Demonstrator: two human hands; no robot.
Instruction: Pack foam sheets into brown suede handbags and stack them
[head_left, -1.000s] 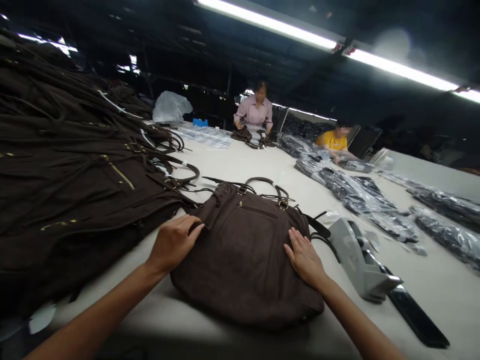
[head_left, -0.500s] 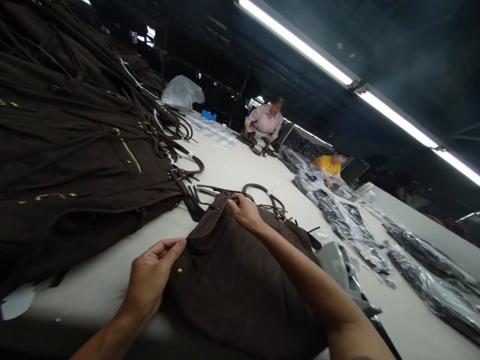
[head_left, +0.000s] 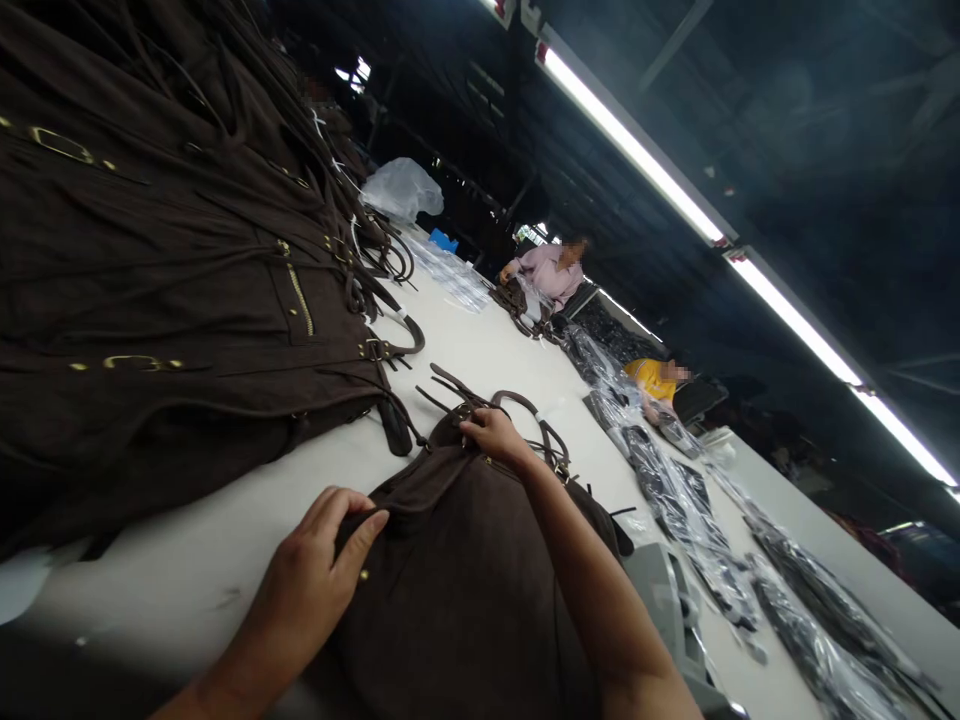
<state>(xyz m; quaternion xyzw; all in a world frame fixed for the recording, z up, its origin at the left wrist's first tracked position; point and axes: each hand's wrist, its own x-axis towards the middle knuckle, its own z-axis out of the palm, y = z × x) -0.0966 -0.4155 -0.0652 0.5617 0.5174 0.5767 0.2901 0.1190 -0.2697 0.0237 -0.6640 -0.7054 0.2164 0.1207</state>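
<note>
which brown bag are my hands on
The single bag in front, held by your left hand and right hand; neither touches the bags heaped at left.

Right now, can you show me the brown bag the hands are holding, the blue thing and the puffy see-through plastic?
Brown bag [head_left: 480,580], head view: its broad plain side.
Blue thing [head_left: 443,240], head view: middle of its visible side.
Puffy plastic [head_left: 405,190], head view: middle of its bulge.

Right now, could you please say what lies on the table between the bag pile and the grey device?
One brown bag lies there, in the head view.
</note>
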